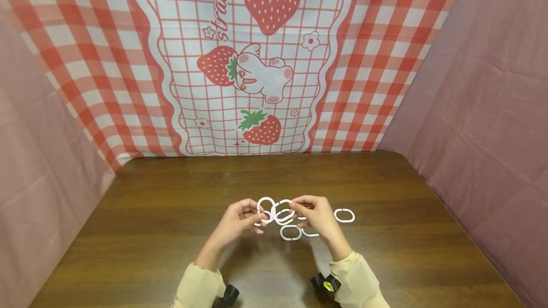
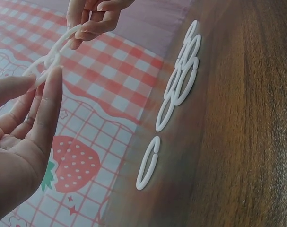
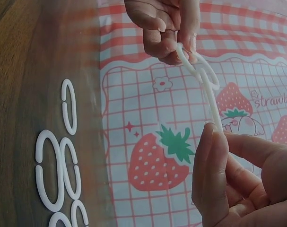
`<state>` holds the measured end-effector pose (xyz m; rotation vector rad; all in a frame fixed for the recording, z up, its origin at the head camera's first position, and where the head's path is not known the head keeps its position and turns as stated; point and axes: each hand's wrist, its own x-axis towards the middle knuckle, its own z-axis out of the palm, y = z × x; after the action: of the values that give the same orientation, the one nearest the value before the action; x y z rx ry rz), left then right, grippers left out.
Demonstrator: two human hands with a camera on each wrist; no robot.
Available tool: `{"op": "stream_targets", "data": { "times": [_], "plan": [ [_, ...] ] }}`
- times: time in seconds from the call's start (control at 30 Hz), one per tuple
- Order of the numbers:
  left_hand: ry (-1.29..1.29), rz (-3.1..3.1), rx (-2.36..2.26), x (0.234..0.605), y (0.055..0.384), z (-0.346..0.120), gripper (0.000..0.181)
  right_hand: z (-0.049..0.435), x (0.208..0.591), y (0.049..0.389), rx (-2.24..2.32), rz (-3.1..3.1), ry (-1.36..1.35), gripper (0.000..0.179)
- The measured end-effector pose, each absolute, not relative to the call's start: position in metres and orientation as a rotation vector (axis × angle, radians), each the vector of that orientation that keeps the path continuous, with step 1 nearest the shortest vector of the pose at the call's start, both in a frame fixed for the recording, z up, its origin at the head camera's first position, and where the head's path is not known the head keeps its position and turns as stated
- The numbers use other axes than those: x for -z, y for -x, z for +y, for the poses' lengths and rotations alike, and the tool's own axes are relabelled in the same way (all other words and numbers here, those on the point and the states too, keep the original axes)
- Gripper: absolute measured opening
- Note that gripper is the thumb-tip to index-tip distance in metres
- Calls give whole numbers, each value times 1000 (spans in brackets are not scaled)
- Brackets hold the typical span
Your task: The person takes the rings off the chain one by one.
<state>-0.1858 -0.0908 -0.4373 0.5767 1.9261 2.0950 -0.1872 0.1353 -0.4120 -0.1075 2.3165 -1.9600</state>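
My left hand (image 1: 240,217) pinches white oval plastic chain links (image 1: 266,203) between thumb and fingers, raised over the table. Facing it, my right hand (image 1: 316,214) pinches another white link (image 3: 210,101) by its end. The links of the two hands meet between them, and in the right wrist view the right hand's link runs up to the pair (image 3: 204,71) at the left fingertips. Below, several loose white links (image 2: 166,111) lie flat on the table, each with a small gap in its side. The fingers partly cover the held links.
The brown wooden table (image 1: 171,260) reaches to a red checked strawberry cloth (image 1: 274,80) hanging behind it. Pink curtains (image 1: 484,84) hang at both sides. One link (image 1: 344,215) lies apart from the others, right of my right hand.
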Motion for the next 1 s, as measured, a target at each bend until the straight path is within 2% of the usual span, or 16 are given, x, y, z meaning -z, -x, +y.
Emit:
{"op": "stream_targets", "data": {
  "times": [0.73,1.0],
  "plan": [
    [-586,1824,-2103,441,186,-86,17,134,412,188,1950,2351,95,22],
    [-590,1820,-2105,442,186,-87,21,132,412,186,1927,2383,127,24]
  ]
}}
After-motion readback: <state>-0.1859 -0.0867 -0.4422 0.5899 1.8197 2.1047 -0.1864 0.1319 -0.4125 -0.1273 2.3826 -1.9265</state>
